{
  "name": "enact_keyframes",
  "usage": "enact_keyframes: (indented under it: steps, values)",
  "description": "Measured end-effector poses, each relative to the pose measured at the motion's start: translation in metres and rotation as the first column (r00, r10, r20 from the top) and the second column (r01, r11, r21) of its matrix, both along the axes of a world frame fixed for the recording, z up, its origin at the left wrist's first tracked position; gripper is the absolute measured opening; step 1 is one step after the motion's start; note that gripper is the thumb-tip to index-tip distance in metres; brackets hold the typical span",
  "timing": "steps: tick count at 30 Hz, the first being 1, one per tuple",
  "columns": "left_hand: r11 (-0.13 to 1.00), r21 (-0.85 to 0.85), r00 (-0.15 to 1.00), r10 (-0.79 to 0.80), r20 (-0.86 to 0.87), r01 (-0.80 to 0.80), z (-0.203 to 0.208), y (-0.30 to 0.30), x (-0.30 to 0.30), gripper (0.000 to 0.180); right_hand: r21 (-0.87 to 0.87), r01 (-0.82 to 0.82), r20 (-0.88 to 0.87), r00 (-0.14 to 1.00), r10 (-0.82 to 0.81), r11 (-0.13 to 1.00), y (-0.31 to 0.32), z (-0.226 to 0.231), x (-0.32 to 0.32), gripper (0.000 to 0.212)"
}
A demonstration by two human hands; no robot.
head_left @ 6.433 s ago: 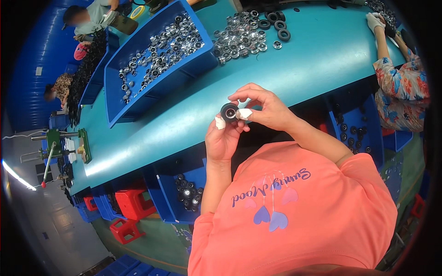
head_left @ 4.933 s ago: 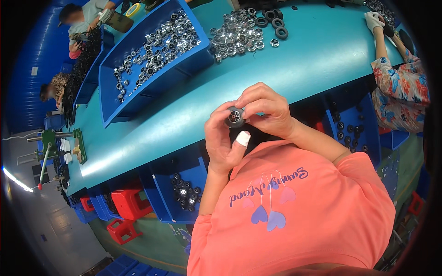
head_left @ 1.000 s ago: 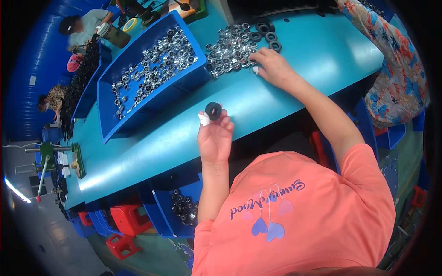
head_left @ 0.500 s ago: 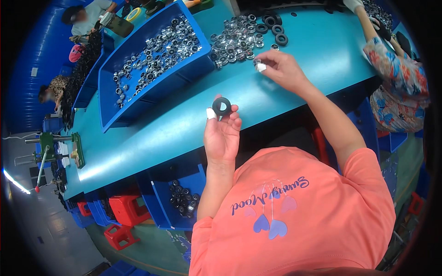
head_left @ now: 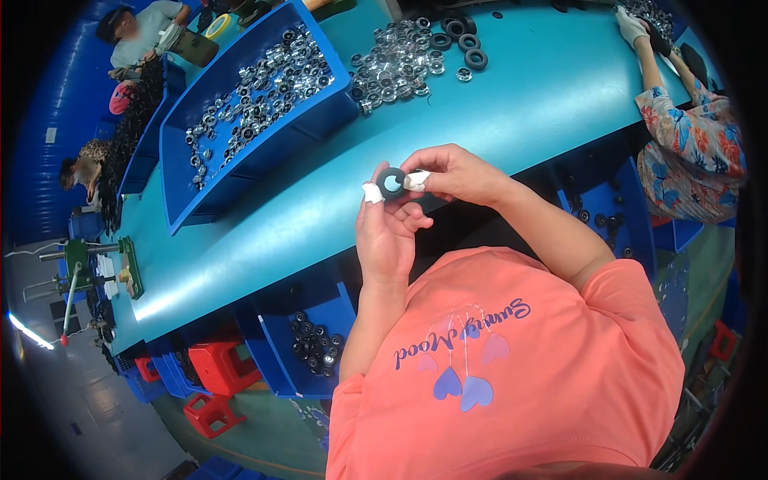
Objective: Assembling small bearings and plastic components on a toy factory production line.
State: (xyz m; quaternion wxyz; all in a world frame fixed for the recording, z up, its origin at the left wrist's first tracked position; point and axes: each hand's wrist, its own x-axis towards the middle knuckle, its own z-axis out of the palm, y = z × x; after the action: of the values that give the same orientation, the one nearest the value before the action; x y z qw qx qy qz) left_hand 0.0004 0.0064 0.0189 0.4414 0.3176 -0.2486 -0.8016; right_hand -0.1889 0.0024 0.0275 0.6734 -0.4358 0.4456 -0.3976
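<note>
Above the near edge of the table, my left hand (head_left: 386,244) holds a small black rubber tyre (head_left: 386,174) upright between thumb and fingers, with table colour showing through its hole. My right hand (head_left: 462,173) is closed in a pinch at the tyre's right side, touching it. A shiny wheel hub was in those right fingertips a moment earlier; now they mostly hide it, and I cannot tell how far it sits in the tyre. White wrapping covers both thumbs. Beyond my hands lies a pile of clear and silver wheel hubs (head_left: 392,68).
A blue bin (head_left: 264,138) of hubs stands left on the turquoise table (head_left: 512,112). Several loose tyres (head_left: 475,59) lie beside the pile. Below the table are blue bins (head_left: 276,352) with black wheels and red stools (head_left: 224,368). A co-worker in a flowered top (head_left: 688,152) works at right.
My right hand has come from beside the hub pile back toward me and met the tyre in my left hand. The left hand has stayed nearly in place.
</note>
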Motion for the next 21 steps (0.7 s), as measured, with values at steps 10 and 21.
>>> enact_keyframes:
  steps: [10, 21]
  values:
    - [0.623, -0.654, 0.571, 0.375, 0.731, 0.429, 0.014, 0.005, 0.005, 0.057, -0.249, 0.008, -0.156, 0.987, -0.049, 0.968, 0.004, -0.019, -0.004, 0.02]
    - [0.965, -0.247, 0.983, -0.128, -0.133, 0.092, 0.003, 0.003, 0.015, 0.051, -0.074, 0.116, 0.365, 0.928, -0.081, 0.991, 0.02, 0.016, -0.01, 0.039]
